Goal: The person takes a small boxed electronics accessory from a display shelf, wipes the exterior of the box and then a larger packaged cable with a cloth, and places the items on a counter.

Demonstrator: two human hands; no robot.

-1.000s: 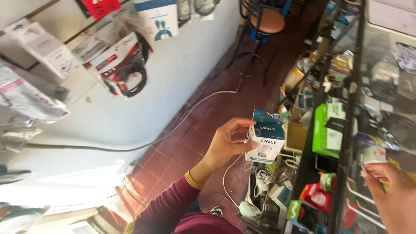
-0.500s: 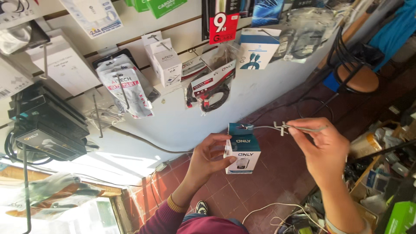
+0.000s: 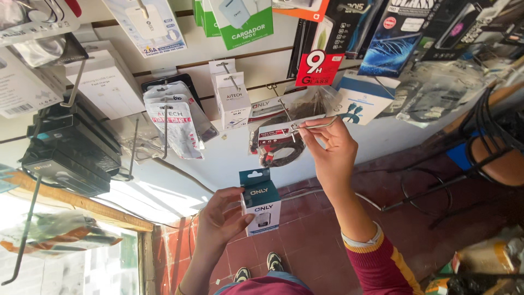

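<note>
Your left hand is lowest and nearest, fingers wrapped around a small box with a teal top and white front, held upright above the red tile floor and your shoes. Your right hand is raised higher, toward the wall, its fingertips pinched on the end of a metal hook that sticks out from the display panel. Just behind that hook hangs a pack with a coiled dark cable. Left of it hang small white boxes and clear pouches; black boxes sit farther left. A stool stands to the right.
</note>
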